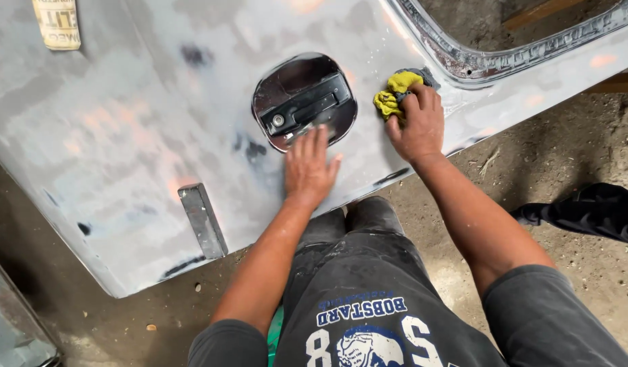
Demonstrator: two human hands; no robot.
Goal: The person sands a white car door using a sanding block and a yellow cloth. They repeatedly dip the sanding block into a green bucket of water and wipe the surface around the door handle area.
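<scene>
On the sanded grey car door panel (123, 136), the left hand (309, 165) lies flat, fingers released, at six o'clock of the chrome handle recess (303, 98). At three o'clock, the right hand (416, 122) grasps a yellow rag (394, 92).

I count: one grey sanded car door panel (123, 136); one chrome handle recess (303, 100) at its centre; one yellow rag (394, 92) at three o'clock; one folded sandpaper sheet (57, 22) at ten; one metal bracket (202, 220) at seven; my two hands.
</scene>
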